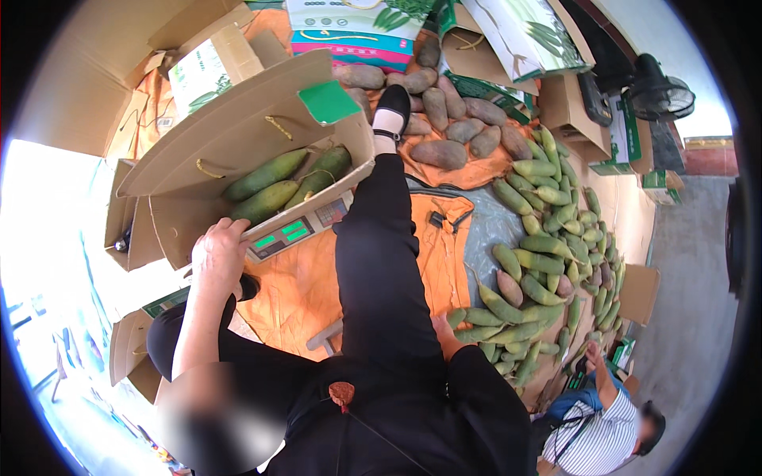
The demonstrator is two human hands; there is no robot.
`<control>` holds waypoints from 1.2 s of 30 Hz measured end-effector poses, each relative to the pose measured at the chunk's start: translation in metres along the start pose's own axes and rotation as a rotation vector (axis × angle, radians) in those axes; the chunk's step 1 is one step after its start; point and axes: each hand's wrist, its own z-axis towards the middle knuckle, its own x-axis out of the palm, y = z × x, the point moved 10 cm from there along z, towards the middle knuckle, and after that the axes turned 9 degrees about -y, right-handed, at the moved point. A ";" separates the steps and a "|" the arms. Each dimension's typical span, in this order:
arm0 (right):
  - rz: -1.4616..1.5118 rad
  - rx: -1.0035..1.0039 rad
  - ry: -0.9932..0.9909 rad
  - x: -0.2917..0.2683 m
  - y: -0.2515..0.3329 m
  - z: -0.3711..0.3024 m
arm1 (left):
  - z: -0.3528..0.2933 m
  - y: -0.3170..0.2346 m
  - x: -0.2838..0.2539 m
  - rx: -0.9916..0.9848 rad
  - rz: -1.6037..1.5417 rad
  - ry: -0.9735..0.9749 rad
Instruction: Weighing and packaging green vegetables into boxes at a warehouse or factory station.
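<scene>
My left hand [218, 250] is at the near left rim of an open cardboard box [178, 170], its fingers bent over the edge. Several large green radishes [266, 176] lie in this box. A digital scale [290, 235] with lit green displays sits under the box's near side, right beside the hand. On my right side, my right hand [447, 336] shows partly between my leg and dark sleeve, close to the end of a green radish [480, 317] at the edge of a large pile. Its fingers are mostly hidden, and I cannot tell whether they grip it.
Reddish-brown tubers [440, 155] lie on orange cloth [298, 289] beyond my outstretched foot [389, 119]. Printed cartons [353, 20] stand at the back. A black fan [663, 87] is at the far right. Another person [591, 424] in a striped shirt is at lower right.
</scene>
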 end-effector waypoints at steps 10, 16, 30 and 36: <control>0.089 -0.052 0.092 -0.032 -0.036 0.003 | 0.002 -0.002 0.003 0.010 0.017 0.027; 0.385 0.537 0.000 -0.060 -0.141 0.047 | -0.004 0.008 -0.001 0.001 0.012 0.011; 0.478 0.627 -1.380 -0.471 -0.297 -0.076 | -0.009 0.007 0.010 0.054 0.089 0.042; 0.418 0.161 -1.700 -0.615 -0.244 -0.113 | -0.011 0.001 -0.003 0.131 0.111 -0.086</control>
